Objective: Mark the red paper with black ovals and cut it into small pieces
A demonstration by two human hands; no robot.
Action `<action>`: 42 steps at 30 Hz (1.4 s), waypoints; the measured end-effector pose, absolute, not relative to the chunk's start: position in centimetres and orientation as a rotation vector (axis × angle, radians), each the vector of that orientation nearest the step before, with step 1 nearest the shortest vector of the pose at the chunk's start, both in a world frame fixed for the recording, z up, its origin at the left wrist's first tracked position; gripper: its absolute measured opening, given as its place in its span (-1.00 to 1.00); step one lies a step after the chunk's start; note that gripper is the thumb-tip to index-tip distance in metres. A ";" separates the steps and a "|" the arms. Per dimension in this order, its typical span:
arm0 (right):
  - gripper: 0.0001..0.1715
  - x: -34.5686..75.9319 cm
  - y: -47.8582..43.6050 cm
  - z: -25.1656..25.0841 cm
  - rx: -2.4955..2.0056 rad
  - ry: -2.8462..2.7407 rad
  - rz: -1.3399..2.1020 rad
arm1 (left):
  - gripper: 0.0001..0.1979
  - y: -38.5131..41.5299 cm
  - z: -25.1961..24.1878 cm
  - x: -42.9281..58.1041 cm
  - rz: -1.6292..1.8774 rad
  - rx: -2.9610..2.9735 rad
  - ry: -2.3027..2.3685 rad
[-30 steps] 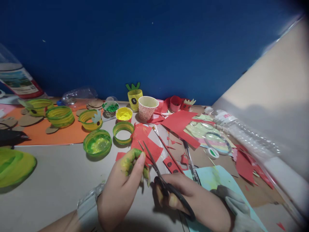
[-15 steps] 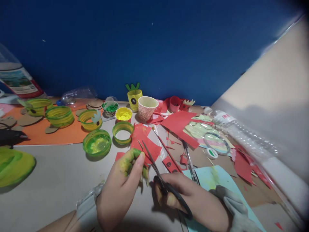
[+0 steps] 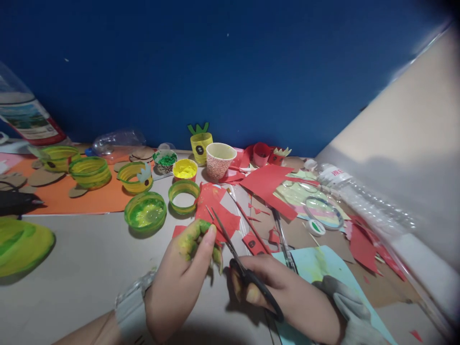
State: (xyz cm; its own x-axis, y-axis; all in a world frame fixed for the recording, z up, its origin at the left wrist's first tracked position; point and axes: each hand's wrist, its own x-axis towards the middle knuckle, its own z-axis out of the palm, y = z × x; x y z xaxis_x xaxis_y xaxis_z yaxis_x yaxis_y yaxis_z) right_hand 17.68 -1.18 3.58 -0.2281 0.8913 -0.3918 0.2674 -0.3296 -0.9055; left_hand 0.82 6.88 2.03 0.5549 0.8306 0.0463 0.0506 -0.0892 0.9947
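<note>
Black-handled scissors (image 3: pixel 233 250) are in my right hand (image 3: pixel 266 282), its fingers through the loops. The slim blades stand slightly apart and point up and left, close to the thumb tip of my left hand (image 3: pixel 183 273). That hand is pinched closed, its fingers smeared with green and yellow paint; whatever lies between its fingertips, if anything, is hidden or too small to name. Behind the fingertips lies torn red paper (image 3: pixel 215 196). Near it are a green-and-yellow painted ring (image 3: pixel 184 211) and a painted shallow bowl (image 3: pixel 145 221).
Cups of yellow paint (image 3: pixel 185 168) and green paint (image 3: pixel 166 159) stand behind, beside a patterned paper cup (image 3: pixel 220 160). Red paper scraps, a paintbrush (image 3: pixel 247 220) and light blue paper (image 3: pixel 325 261) lie at right. Along the right edge lies a clear plastic bottle (image 3: pixel 362 194).
Both hands keep nearly the same pose. The scissors tilt very slightly, their handle loop shifting a little left; the whole view moves by a tiny amount.
</note>
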 end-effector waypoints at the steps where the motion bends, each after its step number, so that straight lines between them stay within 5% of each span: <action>1: -0.26 17.6 -1.2 3.6 -1.522 -1.397 1.594 | -0.63 6.9 2.1 0.9 0.774 1.531 0.776; 42: -0.29 17.7 -1.4 3.2 -1.504 -1.307 1.637 | -0.65 6.9 1.9 0.9 0.789 1.533 0.740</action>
